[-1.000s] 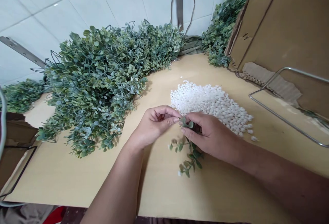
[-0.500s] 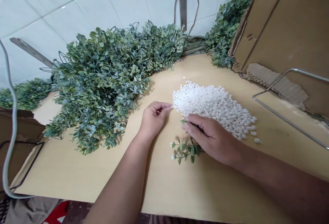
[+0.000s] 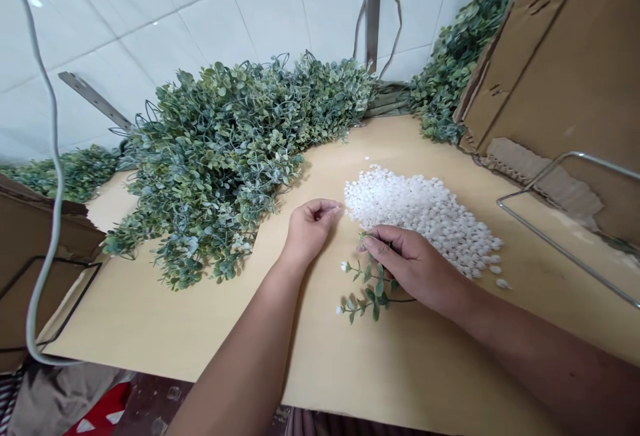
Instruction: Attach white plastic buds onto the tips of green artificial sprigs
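My right hand (image 3: 413, 266) grips a small green plastic sprig (image 3: 367, 289) with white buds on some tips; the sprig hangs below the hand onto the wooden tabletop (image 3: 210, 329). My left hand (image 3: 313, 226) reaches to the near left edge of a heap of small white beads (image 3: 425, 213), with thumb and forefinger pinched together at the heap. Whether a bead sits between those fingertips is too small to tell.
A large pile of green plastic sprigs (image 3: 220, 149) covers the back left of the table, with more sprigs (image 3: 450, 69) at the back right. A cardboard box (image 3: 565, 63) and a metal wire frame (image 3: 560, 223) stand at the right. Another cardboard box (image 3: 35, 269) and a grey cable (image 3: 47, 156) are at the left.
My left hand left the sprig tip and moved up to the edge of the white bead heap. My right hand lowered the sprig toward the table.
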`<state>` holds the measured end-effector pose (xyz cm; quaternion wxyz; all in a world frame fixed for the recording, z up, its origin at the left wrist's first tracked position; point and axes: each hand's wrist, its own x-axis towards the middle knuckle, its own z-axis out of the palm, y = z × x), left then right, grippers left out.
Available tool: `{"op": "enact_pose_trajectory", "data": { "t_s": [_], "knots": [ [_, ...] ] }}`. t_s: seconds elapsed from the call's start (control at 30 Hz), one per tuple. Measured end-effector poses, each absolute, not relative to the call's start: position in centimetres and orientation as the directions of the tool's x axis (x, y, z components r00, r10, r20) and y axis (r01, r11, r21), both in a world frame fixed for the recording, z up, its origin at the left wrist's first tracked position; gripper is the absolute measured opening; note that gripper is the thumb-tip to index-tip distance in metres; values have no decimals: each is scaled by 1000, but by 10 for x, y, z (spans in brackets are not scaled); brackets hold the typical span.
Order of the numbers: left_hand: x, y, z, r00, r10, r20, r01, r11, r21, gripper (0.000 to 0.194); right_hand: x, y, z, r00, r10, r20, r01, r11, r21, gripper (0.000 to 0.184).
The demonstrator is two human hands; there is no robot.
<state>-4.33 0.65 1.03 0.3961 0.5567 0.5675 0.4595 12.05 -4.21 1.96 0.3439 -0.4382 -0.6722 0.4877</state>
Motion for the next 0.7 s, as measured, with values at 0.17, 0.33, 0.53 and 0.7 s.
{"op": "enact_pose_trajectory", "data": {
  "t_s": [0.17,0.33,0.53,0.7],
  "knots": [
    [-37,-10,28,111,991,-71,-120,84,989,26,120,-38,19,-352,935,-48,98,-14,-995,28],
    [-35,-15,36,295,948,-122,-143,170,975,27,118,-38,19,-349,934,-78,-29,-94,-995,26],
    [-38,-13,35,334,938,-90,-179,157,971,23,119,-38,19,-332,943,-12,-20,-20,-1000,23],
    [-39,-13,34,326,942,-82,-170,144,975,23,120,-39,21,-300,953,39,-24,33,-999,23]
  ]
}}
